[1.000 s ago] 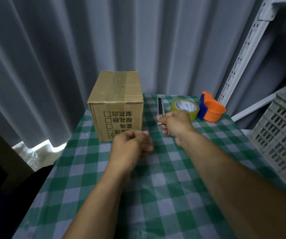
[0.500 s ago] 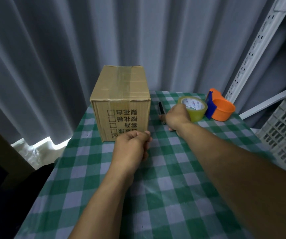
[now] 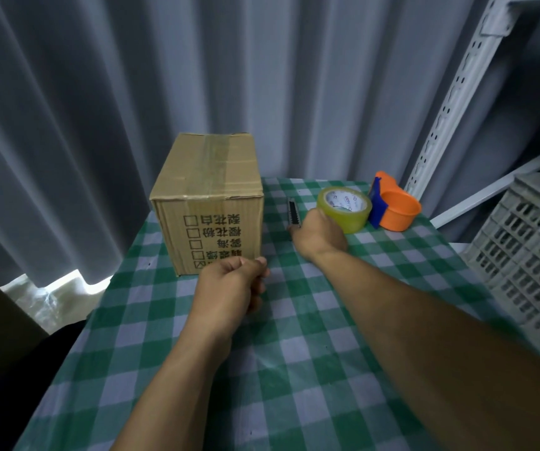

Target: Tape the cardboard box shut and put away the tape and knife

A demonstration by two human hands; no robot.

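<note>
A brown cardboard box (image 3: 210, 203) stands at the table's far left, its top flaps closed under a strip of clear tape. Just right of it a dark utility knife (image 3: 293, 210) lies on the cloth pointing away from me. My right hand (image 3: 320, 236) rests over the knife's near end with its fingers curled around it, and its knuckles touch a roll of clear yellowish tape (image 3: 345, 209). In front of the box's lower right corner my left hand (image 3: 231, 289) hovers as a loose fist, and nothing shows in it.
An orange and blue tape dispenser (image 3: 394, 209) sits right of the roll. A grey plastic crate (image 3: 529, 265) stands at the right edge below a white metal shelf upright (image 3: 451, 102). Grey curtains hang behind the green checked tablecloth (image 3: 294, 369).
My right hand has carried the knife away from me and lowered it onto the cloth beside the tape roll. The left hand stayed fisted near the box.
</note>
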